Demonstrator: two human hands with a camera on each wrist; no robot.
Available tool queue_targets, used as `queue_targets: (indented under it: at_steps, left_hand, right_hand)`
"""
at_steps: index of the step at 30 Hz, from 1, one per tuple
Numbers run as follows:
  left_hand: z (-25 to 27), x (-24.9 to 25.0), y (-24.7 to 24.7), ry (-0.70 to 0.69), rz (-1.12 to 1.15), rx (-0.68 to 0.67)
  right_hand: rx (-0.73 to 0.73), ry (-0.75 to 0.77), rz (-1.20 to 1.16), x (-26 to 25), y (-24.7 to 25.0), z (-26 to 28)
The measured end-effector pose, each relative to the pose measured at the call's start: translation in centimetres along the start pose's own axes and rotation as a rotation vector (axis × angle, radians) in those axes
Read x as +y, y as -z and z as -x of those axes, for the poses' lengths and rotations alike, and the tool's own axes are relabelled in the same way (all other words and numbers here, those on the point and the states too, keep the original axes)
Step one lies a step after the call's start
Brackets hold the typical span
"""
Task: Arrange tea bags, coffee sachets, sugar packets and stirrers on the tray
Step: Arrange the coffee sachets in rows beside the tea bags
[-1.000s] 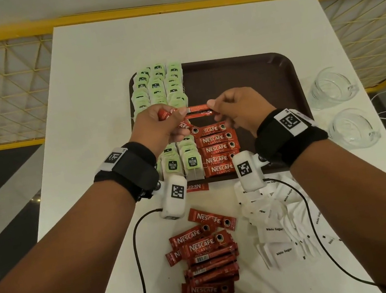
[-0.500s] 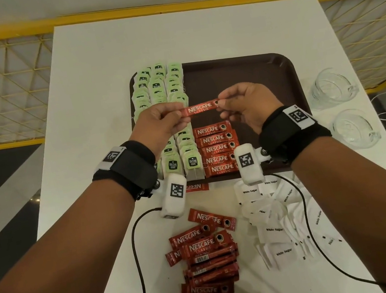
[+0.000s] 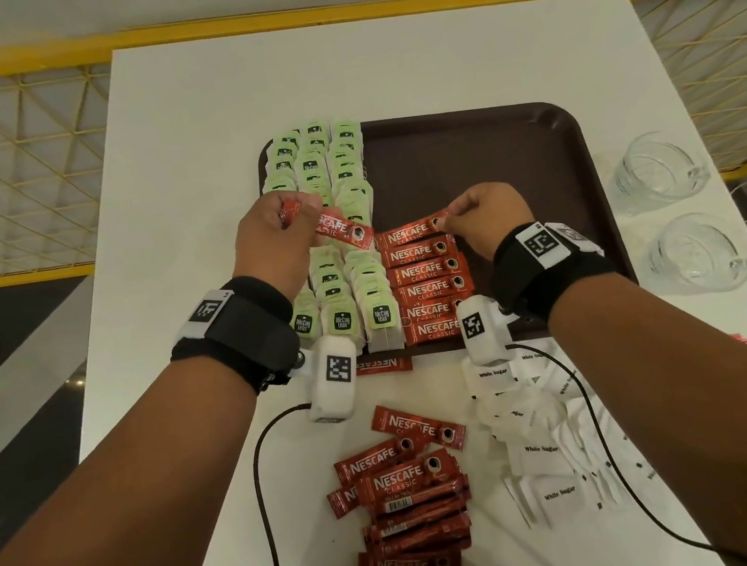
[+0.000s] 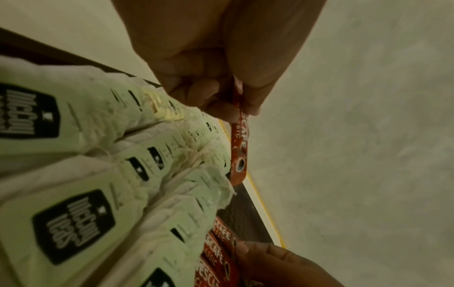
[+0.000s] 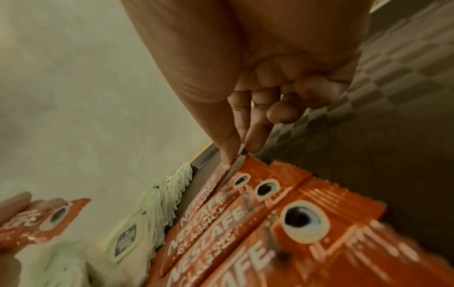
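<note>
Your left hand (image 3: 275, 240) hangs above the rows of green tea bags (image 3: 338, 288) that fill the left part of the brown tray (image 3: 511, 146). Its thumb and curled fingers (image 4: 211, 97) are clamped on one end of a red Nescafe sachet (image 3: 343, 233). The short end pokes out behind your knuckles, and the longer printed end slants down to the right, toward the tray's middle, clear of the tea bags beneath it. The left wrist view shows the same sachet (image 4: 239, 151) hanging edge-on below your fingertips.

Just right of the tea bags, a column of Nescafe sachets (image 3: 429, 288) lies flat on the tray, each one touching the next, running from the near rim toward the middle. Your right hand (image 3: 483, 215) is at the far end of this column. Its thumb and forefinger (image 5: 230, 139) pinch the right tip of the farthest sachet (image 3: 417, 228), while the other fingers are curled in. That tip is lifted slightly, and the sachet's left part lies against the next sachet in the column.

The right part of the tray is bare. On the white table (image 3: 189, 140), nearer to you, sits a loose pile of Nescafe sachets (image 3: 410, 513), with a heap of white sugar packets (image 3: 551, 441) to its right. Two clear glass mugs (image 3: 677, 222) stand beside the tray's right rim.
</note>
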State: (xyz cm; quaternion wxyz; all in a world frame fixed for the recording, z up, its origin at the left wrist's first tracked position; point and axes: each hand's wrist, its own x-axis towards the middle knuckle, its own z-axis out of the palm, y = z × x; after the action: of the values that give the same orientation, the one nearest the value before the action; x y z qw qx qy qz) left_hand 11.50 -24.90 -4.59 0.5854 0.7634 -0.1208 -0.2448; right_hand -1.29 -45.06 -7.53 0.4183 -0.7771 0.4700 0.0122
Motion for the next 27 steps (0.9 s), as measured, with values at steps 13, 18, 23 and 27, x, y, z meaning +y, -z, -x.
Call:
queue_targets:
  at_steps: [13, 18, 23, 27]
  left_hand:
    - [0.4, 0.3, -1.6, 0.011, 0.139, -0.082]
    - [0.5, 0.2, -1.7, 0.026, 0.054, -0.116]
    - [0.9, 0.4, -0.7, 0.1, 0.042, -0.066]
    - [1.5, 0.3, -0.2, 0.11, 0.03, -0.076]
  right_hand:
    - [-0.26, 0.217, -0.27, -4.1, 0.8, 3.9]
    - [-0.162, 0.154, -0.395, -3.4, 1.4, 3.2]
    - [-0.055, 0.017, -0.324, -1.4, 2.3, 1.5]
    - [-0.041, -0.038, -0.254, -1.0, 1.8, 0.5]
